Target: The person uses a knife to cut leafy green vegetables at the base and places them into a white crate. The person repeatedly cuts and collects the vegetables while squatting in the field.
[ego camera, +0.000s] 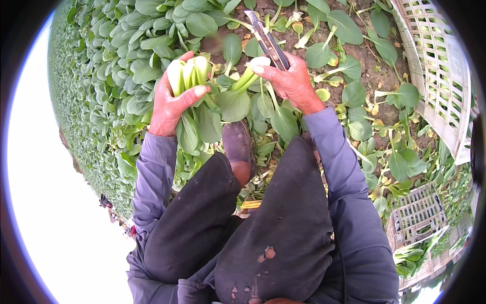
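My left hand (176, 98) is closed around several heads of bok choy (190, 74), their pale cut bases upward and the green leaves hanging below the palm. In my right hand (294, 81) is a utility knife (267, 41), its blade pointing up and away from me. The same hand pinches another bok choy piece (243, 81) by its white base between thumb and fingers, its leaves drooping between my hands. Loose leaves lie on the soil under both hands. The fingertips behind the stalks are partly hidden.
Dense rows of growing bok choy (114, 57) stand on the left. Cut leaves (353, 95) litter the soil (374, 68) on the right. A white plastic crate (436, 68) holding greens stands at the upper right, another crate (417, 218) at the lower right. My shoe (238, 146) is between the hands.
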Available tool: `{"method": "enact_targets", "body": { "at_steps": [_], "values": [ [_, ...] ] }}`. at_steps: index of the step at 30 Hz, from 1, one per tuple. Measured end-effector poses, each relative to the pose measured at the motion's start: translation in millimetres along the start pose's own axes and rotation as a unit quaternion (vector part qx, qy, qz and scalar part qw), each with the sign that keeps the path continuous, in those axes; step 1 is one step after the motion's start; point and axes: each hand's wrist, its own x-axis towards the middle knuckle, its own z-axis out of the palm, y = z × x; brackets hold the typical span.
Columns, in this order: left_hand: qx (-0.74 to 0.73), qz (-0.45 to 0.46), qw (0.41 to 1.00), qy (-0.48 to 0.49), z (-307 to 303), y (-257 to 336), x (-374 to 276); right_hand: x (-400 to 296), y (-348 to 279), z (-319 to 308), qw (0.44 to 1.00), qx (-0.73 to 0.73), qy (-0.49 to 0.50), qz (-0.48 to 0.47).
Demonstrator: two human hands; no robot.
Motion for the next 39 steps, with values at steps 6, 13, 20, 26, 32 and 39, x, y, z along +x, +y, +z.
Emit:
{"method": "enact_targets", "body": {
  "at_steps": [6, 13, 20, 26, 32, 39],
  "values": [
    [0.091, -0.010, 0.995, 0.041, 35, -67, -4, 7, 27, 37, 0.997, 0.015, -0.060, 0.052],
    [0.364, -0.019, 0.925, -0.110, -25, -68, 11, 57, 43, 34, 0.966, -0.161, -0.093, 0.177],
    [0.540, -0.021, 0.825, -0.162, -48, -46, 34, 123, 63, 56, 0.878, -0.411, -0.144, 0.197],
    [0.559, -0.043, 0.820, -0.118, -58, -34, 61, 106, 58, 45, 0.810, -0.467, -0.240, 0.261],
    [0.611, -0.072, 0.787, -0.045, -84, -46, 82, 104, 76, 47, 0.894, -0.436, -0.066, 0.075],
    [0.617, -0.033, 0.786, 0.018, -84, -77, 55, 133, 76, 74, 0.861, -0.490, -0.088, 0.103]
  ]
}}
